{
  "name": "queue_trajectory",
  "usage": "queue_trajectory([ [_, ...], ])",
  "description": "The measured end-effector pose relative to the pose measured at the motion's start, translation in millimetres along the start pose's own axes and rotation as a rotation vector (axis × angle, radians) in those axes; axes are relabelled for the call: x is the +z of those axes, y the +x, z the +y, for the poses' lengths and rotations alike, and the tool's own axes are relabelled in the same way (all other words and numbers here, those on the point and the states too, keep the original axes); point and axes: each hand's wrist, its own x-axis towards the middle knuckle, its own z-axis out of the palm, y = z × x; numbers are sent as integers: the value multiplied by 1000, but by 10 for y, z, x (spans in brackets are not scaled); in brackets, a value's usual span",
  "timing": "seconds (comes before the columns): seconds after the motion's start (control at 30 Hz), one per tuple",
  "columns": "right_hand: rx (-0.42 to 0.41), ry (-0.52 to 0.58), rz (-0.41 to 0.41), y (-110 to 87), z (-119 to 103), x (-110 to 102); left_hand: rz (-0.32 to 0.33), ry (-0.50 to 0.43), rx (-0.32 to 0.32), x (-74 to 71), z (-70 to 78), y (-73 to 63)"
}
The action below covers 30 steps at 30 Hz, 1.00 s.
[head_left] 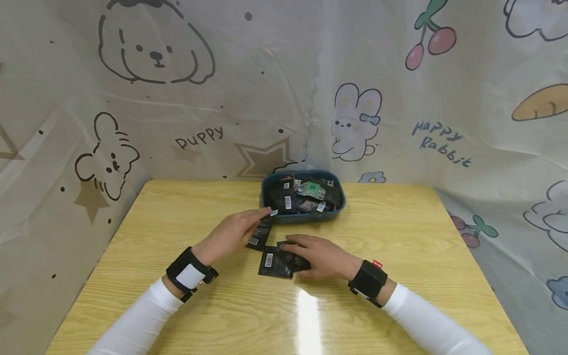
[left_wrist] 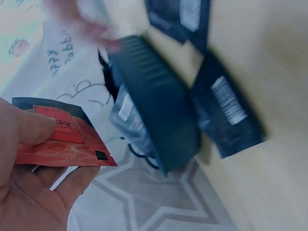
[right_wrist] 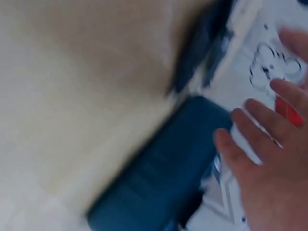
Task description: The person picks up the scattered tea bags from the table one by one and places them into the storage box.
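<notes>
In the left wrist view my left hand (left_wrist: 33,187) pinches a red and black sachet (left_wrist: 60,134) between thumb and fingers. The head view has this left hand (head_left: 230,236) at the front left of a dark blue tub (head_left: 306,217), over a black sachet (head_left: 259,234) on the table. My right hand (head_left: 324,255) lies low over two overlapping black sachets (head_left: 272,264) in front of the tub, fingertips over the right one. In the right wrist view the fingers of my right hand (right_wrist: 274,144) are loosely spread beside the tub (right_wrist: 159,163), with nothing gripped.
More sachets (head_left: 312,190), black and some coloured, fill the tub at the back of the wooden table (head_left: 199,305). Behind it hangs a cloth (head_left: 266,98) with cartoon drawings. The tub stands close to the table's back edge.
</notes>
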Motion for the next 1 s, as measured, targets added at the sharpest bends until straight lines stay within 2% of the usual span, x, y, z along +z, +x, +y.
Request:
queue_trajectory([
  [0.07,51,18,-93,-30,-14,85,-8,6,8,3,-2,142],
  [0.13,95,20,-120,-65,-1,141,-25,9,21,33,2,277],
  [0.33,169,-34,-80,-203,73,136,-23,3,43,142,8,623],
  [0.57,236,-73,-56,-440,107,62,-22,74,26,294,-94,911],
  [0.7,246,-91,-35,-565,84,-10,-3,82,-24,344,-170,1043],
  [0.83,252,-81,10,-681,37,-117,18,54,-106,387,-254,1176],
  [0.9,247,-69,46,-729,10,-185,-6,38,-149,427,-299,1232],
  [1.0,231,-38,115,-790,-18,-300,-105,20,-202,508,-356,1286],
])
